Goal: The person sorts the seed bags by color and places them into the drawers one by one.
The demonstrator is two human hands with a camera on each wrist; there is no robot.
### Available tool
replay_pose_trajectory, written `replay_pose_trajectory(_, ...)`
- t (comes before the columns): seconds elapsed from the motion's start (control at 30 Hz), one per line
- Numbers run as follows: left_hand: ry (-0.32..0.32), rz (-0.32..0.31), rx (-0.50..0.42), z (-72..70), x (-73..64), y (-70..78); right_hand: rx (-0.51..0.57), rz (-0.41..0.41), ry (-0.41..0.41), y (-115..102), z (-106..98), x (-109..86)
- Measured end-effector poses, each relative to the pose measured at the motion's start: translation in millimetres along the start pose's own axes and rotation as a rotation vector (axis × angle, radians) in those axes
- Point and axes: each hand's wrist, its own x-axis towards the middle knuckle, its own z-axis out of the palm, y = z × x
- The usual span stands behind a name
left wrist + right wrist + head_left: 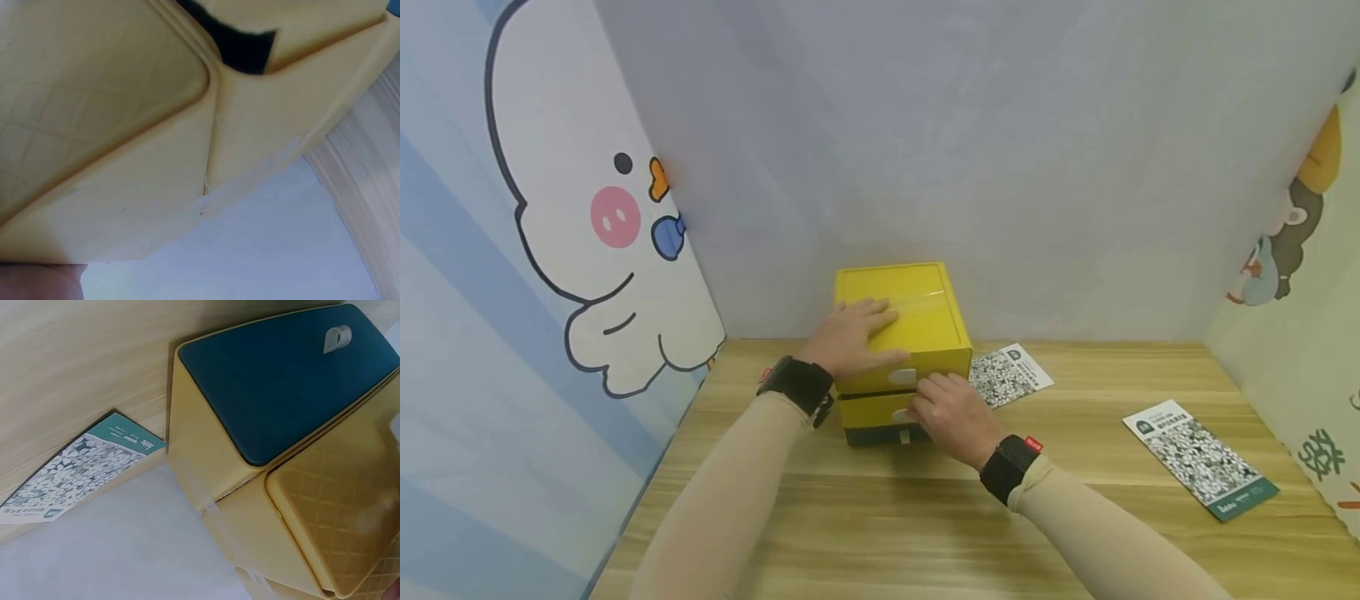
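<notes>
A yellow drawer box [917, 321] with a dark green lowest drawer [287, 381] stands on the wooden table, against the back wall. My left hand [853, 337] lies flat across its top, fingers spread, with the thumb toward the front edge. At the right of the front, my right hand [955, 417] has its fingers curled at the middle yellow drawer [868, 410], beside a whitish oval [902, 415]. That hand's fingertips are hidden in the head view. Quilted texture covers the drawer front [337, 512] in the right wrist view. A pale tab [338, 339] sits on the green drawer.
A printed card [1011, 375] lies close to the box's right side. Another floral card [1198, 458] with a green end lies farther right on the table [850, 533]. Cartoon-printed walls flank the table, and a plain grey wall [925, 150] closes the back.
</notes>
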Motion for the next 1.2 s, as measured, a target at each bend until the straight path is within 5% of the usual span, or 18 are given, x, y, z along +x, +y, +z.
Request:
replay_pose_trajectory(0.8,0.016,0.007,-0.015,0.9,-0.3,-0.2,-0.041,0.042,0.057,3.1,10.1,0.3)
replay_pose_trajectory(1.2,0.031,0.005,-0.037,3.5,-0.8,-3.0,0.033,0.057,0.086,1.7,8.9,-4.5)
